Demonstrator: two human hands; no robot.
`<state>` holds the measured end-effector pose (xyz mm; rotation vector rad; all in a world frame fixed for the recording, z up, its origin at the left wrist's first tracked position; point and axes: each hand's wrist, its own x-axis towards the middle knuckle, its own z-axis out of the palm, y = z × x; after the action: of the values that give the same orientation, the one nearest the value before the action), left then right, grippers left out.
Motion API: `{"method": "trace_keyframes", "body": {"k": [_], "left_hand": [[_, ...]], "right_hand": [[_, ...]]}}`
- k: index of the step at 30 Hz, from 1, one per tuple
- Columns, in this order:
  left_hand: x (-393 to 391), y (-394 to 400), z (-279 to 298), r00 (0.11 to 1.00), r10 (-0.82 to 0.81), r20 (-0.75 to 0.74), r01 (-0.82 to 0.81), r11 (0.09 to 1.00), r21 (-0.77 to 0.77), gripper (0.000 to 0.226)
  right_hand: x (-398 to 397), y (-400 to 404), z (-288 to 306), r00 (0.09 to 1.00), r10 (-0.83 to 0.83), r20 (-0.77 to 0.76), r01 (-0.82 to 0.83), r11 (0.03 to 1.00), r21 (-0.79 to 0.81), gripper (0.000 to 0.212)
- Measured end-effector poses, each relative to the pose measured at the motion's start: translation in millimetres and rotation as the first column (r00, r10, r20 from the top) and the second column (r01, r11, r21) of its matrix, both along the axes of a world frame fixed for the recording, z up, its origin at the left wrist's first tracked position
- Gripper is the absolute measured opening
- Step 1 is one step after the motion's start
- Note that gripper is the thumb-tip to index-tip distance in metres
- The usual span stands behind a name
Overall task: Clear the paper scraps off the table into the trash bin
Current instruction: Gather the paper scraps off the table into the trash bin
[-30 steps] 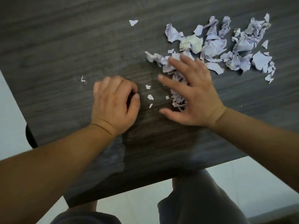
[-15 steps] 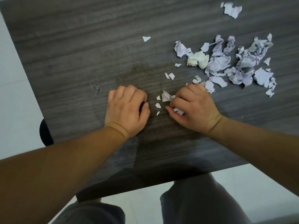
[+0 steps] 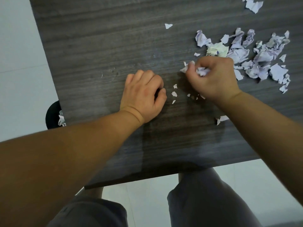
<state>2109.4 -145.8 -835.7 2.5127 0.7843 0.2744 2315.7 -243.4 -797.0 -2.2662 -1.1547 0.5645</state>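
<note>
— What are the hands doing?

— The right hand (image 3: 213, 77) is curled tight around a bunch of paper bits (image 3: 202, 71). Some stick out past the fingers. The left hand (image 3: 144, 97) is a fist with its knuckles on the table (image 3: 98, 46). I can't see if anything is inside it.

— Where is the rest of the paper?

— A big pile of scraps (image 3: 255, 61) lies on the table, just past the right hand. One pale green ball (image 3: 217, 49) sits at the near edge of the pile. A few tiny crumbs (image 3: 174, 94) lie between the two hands. One torn piece (image 3: 253, 4) is far up by the top edge, and a small one (image 3: 168, 25) sits alone.

— And the bin?

— The black bin (image 3: 51, 115) is on the floor, half hidden behind the table's left edge. Some paper is in it already.
</note>
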Motion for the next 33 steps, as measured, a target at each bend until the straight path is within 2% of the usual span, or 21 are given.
{"method": "trace_keyframes", "body": {"k": [2, 4, 5, 6, 8, 10, 11, 14, 17, 20, 21, 23, 24, 25, 26, 27, 29, 30, 31, 32, 33], "left_hand": [[-2.6, 1.2, 2.6, 0.999, 0.032, 0.037, -0.03, 0.998, -0.049, 0.017], [0.0, 3.4, 8.7, 0.993, 0.102, 0.052, -0.093, 0.984, -0.153, 0.023], [1.7, 5.1, 14.2, 0.985, 0.164, 0.06, -0.144, 0.957, -0.251, 0.026], [2.0, 8.0, 21.8, 0.965, 0.254, 0.063, -0.209, 0.895, -0.395, 0.029], [-1.7, 14.5, 42.7, 0.883, 0.468, 0.026, -0.323, 0.648, -0.69, 0.03], [-28.7, 20.6, 66.0, 0.758, 0.65, -0.044, -0.401, 0.411, -0.819, 0.028], [-51.2, 21.9, 77.2, 0.694, 0.715, -0.084, -0.438, 0.327, -0.838, 0.029], [-136.7, 16.9, 103.2, 0.535, 0.825, -0.185, -0.539, 0.165, -0.826, 0.027], [-232.5, 10.1, 105.3, 0.313, 0.906, -0.285, -0.6, -0.044, -0.799, 0.023], [-310.7, 7.8, 83.7, 0.038, 0.918, -0.396, -0.614, -0.291, -0.734, 0.021], [-332.5, 7.6, 72.1, -0.032, 0.901, -0.432, -0.608, -0.361, -0.707, 0.021], [-360.8, 9.8, 48.5, -0.115, 0.851, -0.512, -0.598, -0.471, -0.649, 0.022], [-372.1, 12.1, 35.5, -0.127, 0.819, -0.56, -0.584, -0.518, -0.625, 0.024], [-378.9, 15.1, 23.6, -0.079, 0.792, -0.605, -0.584, -0.529, -0.616, 0.027], [-382.1, 19.1, 13.6, 0.006, 0.776, -0.63, -0.57, -0.515, -0.641, 0.033], [-384.0, 22.9, 3.6, 0.085, 0.759, -0.646, -0.559, -0.5, -0.661, 0.037], [-382.6, 30.0, -8.9, 0.137, 0.727, -0.673, -0.535, -0.517, -0.668, 0.033], [-383.0, 32.1, -11.7, 0.138, 0.712, -0.689, -0.521, -0.539, -0.662, 0.033], [-383.6, 34.2, -11.9, 0.165, 0.708, -0.687, -0.52, -0.529, -0.67, 0.03], [-383.4, 35.7, -10.9, 0.202, 0.715, -0.67, -0.527, -0.497, -0.689, 0.026], [-382.5, 37.0, -8.9, 0.248, 0.723, -0.645, -0.531, -0.456, -0.715, 0.023]], "right_hand": [[-11.7, 7.5, 12.9, 0.965, -0.211, -0.157, 0.212, 0.977, -0.014, 0.043], [-25.4, 13.6, 23.7, 0.866, -0.401, -0.3, 0.397, 0.915, -0.076, 0.043], [-34.7, 16.4, 29.2, 0.81, -0.463, -0.359, 0.451, 0.884, -0.122, 0.041], [-46.3, 20.4, 36.1, 0.764, -0.503, -0.404, 0.483, 0.861, -0.159, 0.039], [-68.9, 29.9, 49.8, 0.702, -0.539, -0.466, 0.518, 0.835, -0.185, 0.031], [-96.5, 43.5, 60.7, 0.643, -0.549, -0.534, 0.527, 0.823, -0.212, 0.036], [-112.2, 51.9, 65.0, 0.628, -0.54, -0.561, 0.512, 0.829, -0.225, 0.037], [-167.0, 82.7, 76.7, 0.652, -0.479, -0.588, 0.389, 0.877, -0.282, 0.026], [-248.7, 121.8, 75.4, 0.641, -0.395, -0.658, 0.229, 0.917, -0.327, 0.034], [-343.0, 160.9, 54.0, 0.61, -0.32, -0.725, 0.094, 0.938, -0.334, 0.034], [-373.8, 172.8, 38.2, 0.622, -0.307, -0.72, 0.078, 0.94, -0.333, 0.032], [-418.9, 196.2, 5.6, 0.648, -0.296, -0.702, 0.075, 0.942, -0.328, 0.03], [-438.5, 206.6, -21.5, 0.735, -0.228, -0.639, 0.007, 0.944, -0.329, 0.027], [-455.2, 214.3, -46.7, 0.797, -0.16, -0.582, -0.081, 0.927, -0.366, 0.016], [-466.6, 219.5, -74.9, 0.838, -0.137, -0.529, -0.11, 0.907, -0.408, 0.011], [-475.0, 222.1, -102.2, 0.862, -0.203, -0.464, -0.056, 0.872, -0.486, 0.028], [-479.1, 221.5, -147.2, 0.843, -0.359, -0.401, 0.056, 0.799, -0.599, 0.048], [-477.9, 218.7, -171.5, 0.872, -0.357, -0.335, 0.083, 0.782, -0.618, 0.053], [-480.5, 216.7, -187.4, 0.854, -0.434, -0.286, 0.171, 0.755, -0.633, 0.058], [-480.7, 211.6, -197.3, 0.892, -0.384, -0.237, 0.149, 0.747, -0.648, 0.062], [-480.6, 209.5, -203.4, 0.885, -0.427, -0.187, 0.211, 0.724, -0.656, 0.064]]}}
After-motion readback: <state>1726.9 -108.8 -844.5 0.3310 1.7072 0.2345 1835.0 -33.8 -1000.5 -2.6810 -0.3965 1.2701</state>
